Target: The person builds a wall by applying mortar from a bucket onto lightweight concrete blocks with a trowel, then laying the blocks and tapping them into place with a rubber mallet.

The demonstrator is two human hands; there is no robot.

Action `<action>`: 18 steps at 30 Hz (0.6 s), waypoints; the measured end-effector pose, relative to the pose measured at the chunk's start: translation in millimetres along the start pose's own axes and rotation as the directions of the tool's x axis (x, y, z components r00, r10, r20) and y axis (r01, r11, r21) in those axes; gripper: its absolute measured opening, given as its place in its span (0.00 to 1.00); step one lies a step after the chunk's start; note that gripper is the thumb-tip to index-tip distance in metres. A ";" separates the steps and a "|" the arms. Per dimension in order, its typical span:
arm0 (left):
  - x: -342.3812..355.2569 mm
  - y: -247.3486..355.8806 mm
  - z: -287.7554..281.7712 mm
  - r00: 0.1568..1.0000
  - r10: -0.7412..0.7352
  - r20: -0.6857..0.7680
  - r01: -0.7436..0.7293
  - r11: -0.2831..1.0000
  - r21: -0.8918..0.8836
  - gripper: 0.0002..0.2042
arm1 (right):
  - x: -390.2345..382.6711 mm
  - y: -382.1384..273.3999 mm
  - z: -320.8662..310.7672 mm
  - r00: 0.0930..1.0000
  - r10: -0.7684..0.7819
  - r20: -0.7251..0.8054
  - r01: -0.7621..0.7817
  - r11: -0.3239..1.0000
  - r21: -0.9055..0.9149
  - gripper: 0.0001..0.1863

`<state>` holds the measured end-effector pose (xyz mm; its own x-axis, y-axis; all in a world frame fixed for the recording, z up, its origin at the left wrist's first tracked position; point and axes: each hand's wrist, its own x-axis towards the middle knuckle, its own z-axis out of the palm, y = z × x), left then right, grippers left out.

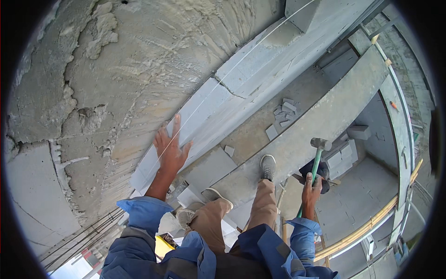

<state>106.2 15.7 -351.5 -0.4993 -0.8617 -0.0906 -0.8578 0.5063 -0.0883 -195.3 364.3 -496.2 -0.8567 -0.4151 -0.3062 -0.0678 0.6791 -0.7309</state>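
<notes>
My left hand (170, 148) rests with fingers spread on a pale grey block (204, 103) in the top course of a block wall. A thin white string (253, 48) runs along the top of this course and passes over my left hand. Further along sits another pale block (253, 65), with a dark joint between the two. My right hand (310, 193), out to the right, is closed round the green handle of a club hammer (320, 143). Its metal head points up and away from me. Below the handle is a black object (322, 173), partly hidden.
I stand with my shoes on a long grey plank (334, 109). Broken block pieces (287, 110) lie on the floor between plank and wall. Several blocks (343, 156) are stacked right of the plank. Rough mortared concrete (134, 69) borders the left side; yellowish poles (360, 232) curve at lower right.
</notes>
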 end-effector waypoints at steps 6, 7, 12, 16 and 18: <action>-8.7 -12.0 -12.4 0.999 -0.019 0.035 0.021 0.998 -0.058 0.49 | -65.1 -175.0 -16.7 0.941 -0.181 0.286 0.215 0.972 -0.093 0.17; -9.2 -13.8 -13.8 1.000 -0.014 0.026 0.016 0.998 -0.064 0.49 | -67.7 -202.1 -12.4 0.919 -0.252 0.303 0.285 0.956 -0.070 0.18; -9.2 -19.7 -13.7 0.999 -0.025 0.031 0.028 0.994 -0.109 0.50 | -64.6 -311.2 25.7 0.793 -0.438 0.423 0.472 0.881 0.028 0.21; -10.9 -22.4 -12.4 0.999 -0.043 0.026 0.044 0.997 -0.061 0.49 | -72.1 -349.5 55.5 0.707 -0.559 0.433 0.573 0.812 0.112 0.21; -11.0 -23.7 -11.5 0.999 -0.025 0.038 0.029 0.993 -0.110 0.49 | -74.9 -350.1 61.3 0.671 -0.628 0.394 0.638 0.760 0.125 0.22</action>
<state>130.7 12.8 -337.0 -0.4725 -0.8723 -0.1259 -0.8803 0.4741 0.0191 -76.1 120.6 -254.8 -0.3307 -0.9436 0.0135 -0.5346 0.1755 -0.8267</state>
